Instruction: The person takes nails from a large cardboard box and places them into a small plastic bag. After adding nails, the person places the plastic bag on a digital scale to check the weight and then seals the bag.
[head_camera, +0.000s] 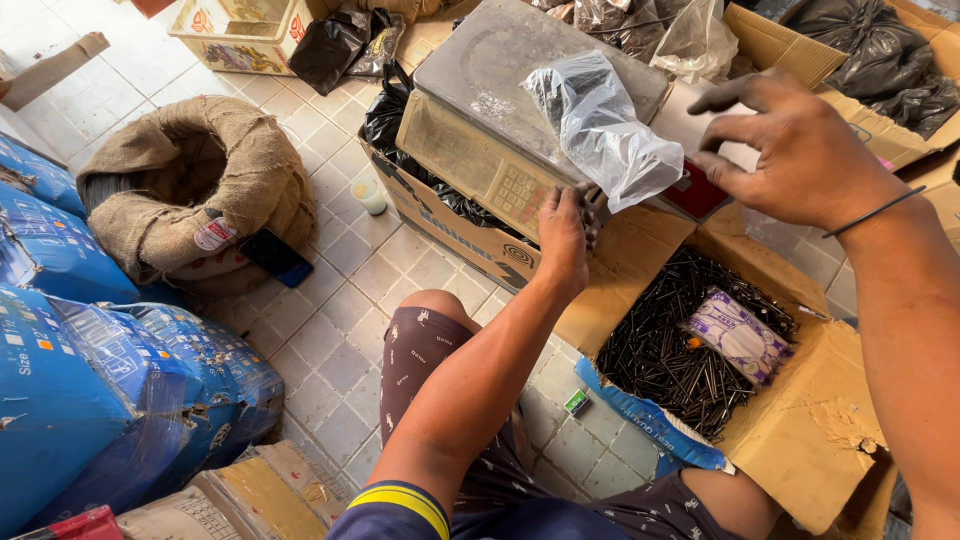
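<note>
Nearest, bare knees and patterned shorts over a tiled floor (330, 350). Just beyond, an open cardboard box (810, 420) full of dark nails (670, 350), with a purple-printed packet (738, 335) lying on top of them. Left hand (566, 238) raised at the front edge of a weighing scale (520, 95), grip clenched on a small bunch of nails, close to the lower end of a clear plastic bag (605, 130). Bag resting on the scale's grey platform, hanging over its right edge. Right hand (795, 150) hovering above a red and white object (700, 190) beside the scale, fingers spread, grip released, holding nothing. Further left, a burlap sack (195, 185) with rolled rim, a dark phone (275, 257) leaning against it, blue sacks (90, 380) nearer. Behind, black bags in cardboard boxes.
</note>
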